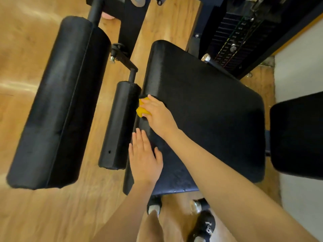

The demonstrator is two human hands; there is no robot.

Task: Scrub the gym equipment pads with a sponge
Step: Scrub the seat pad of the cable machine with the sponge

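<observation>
While the right hand (158, 113) clamps a yellow sponge (142, 110) against the black textured seat pad's (201, 110) 9 o'clock edge, the left hand (144, 158) lies flat, fingers apart, at 7 o'clock. 2 black roller pads (57, 102) flank it over wood-look flooring (22, 49); weight-stack (234, 42) numbers are unreadable.
</observation>
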